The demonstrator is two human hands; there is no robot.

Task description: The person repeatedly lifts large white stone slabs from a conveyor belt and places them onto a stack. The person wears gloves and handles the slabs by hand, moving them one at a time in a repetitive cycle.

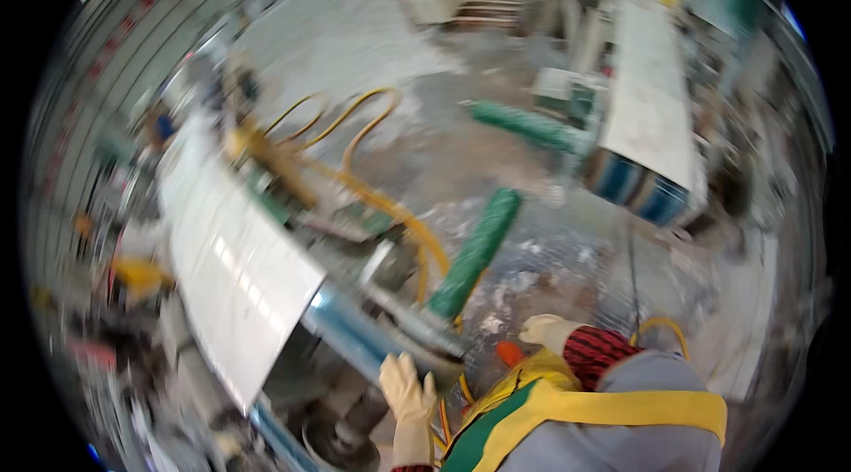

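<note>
At the far left, clutter is blurred beyond telling apart. Next comes a long white panel [235, 264], lying flat on a machine desk [292, 206] and running from the upper left down toward the lower middle, its near corner jutting over the edge. A blue rail [350, 335] runs along under that near corner. Yellow hoses [372, 131] loop over the grey floor [372, 38] behind the desk and trail down past it.

The left hand [408, 388], in a pale glove, rests at the near end of the blue rail, fingers pointing up against a grey metal bar [417, 321]; whether its grip is closed on the bar or only pressed against it cannot be told through the blur. Just above stands a green roller [474, 250], tilted and reaching up to the right.

The right hand [548, 330], also in a pale glove, hovers near the roller's lower end with its grip loosely curled, holding nothing visible. A red-and-black striped sleeve [596, 352] follows it.

Farther right, a second white panel [651, 91] lies on another desk, another green roller [523, 126] beside it.
</note>
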